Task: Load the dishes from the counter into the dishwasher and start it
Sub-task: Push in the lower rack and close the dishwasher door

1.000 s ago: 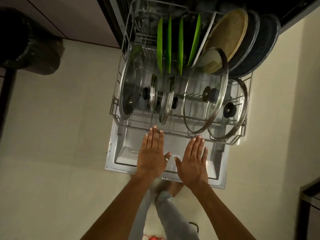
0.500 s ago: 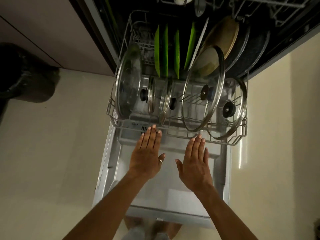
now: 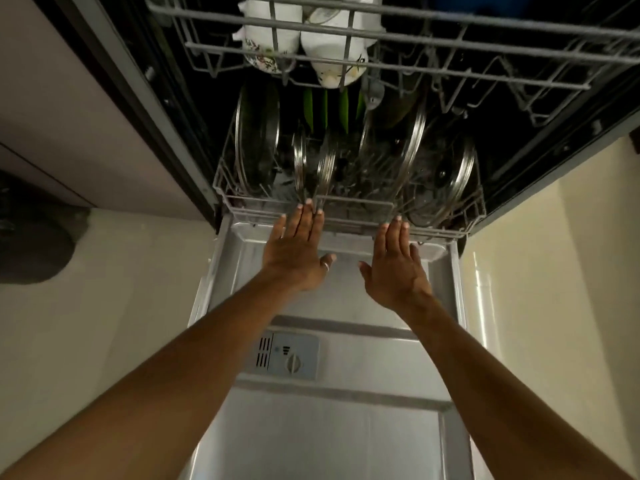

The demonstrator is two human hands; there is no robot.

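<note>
The left hand [image 3: 298, 251] and right hand [image 3: 394, 268] are spread flat, fingertips against the front rail of the lower rack [image 3: 440, 233]. The rack sits almost inside the dishwasher [image 3: 346, 427]. An uneven or hard shove could skew the rack, knocking the upright glass lids [image 3: 450, 181] together.

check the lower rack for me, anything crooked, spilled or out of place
Nothing stands out. The glass lids and green plates stand on edge in the lower rack, the lids leaning a little. No spill or breakage shows, though the inside is dim. The left hand and right hand press flat against its front rail.
</note>
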